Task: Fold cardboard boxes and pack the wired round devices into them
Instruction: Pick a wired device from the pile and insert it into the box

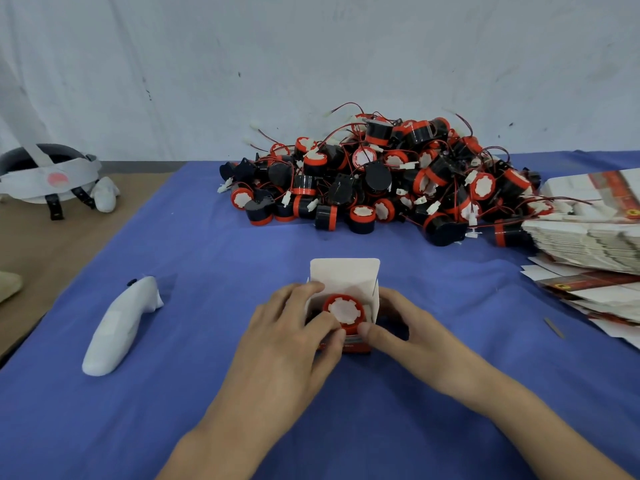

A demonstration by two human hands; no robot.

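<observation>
A blue cloth (194,393) covers the table in front of me. At its far edge lies a big heap of black-and-red round devices with thin red wires (381,174), and to the right of it a stack of flat, unfolded white-and-red cardboard boxes (588,244). On my left a white wrapped handle-shaped object (117,327) rests well apart from my work. My left hand (294,327) and right hand (398,327) both curl around a small white-and-red cardboard box (346,275), gripping its sides, thumbs meeting at the near edge. Its top flap stands open and upright. Inside sits one round device with a red rim and white centre (344,310), face up, between my fingers.
</observation>
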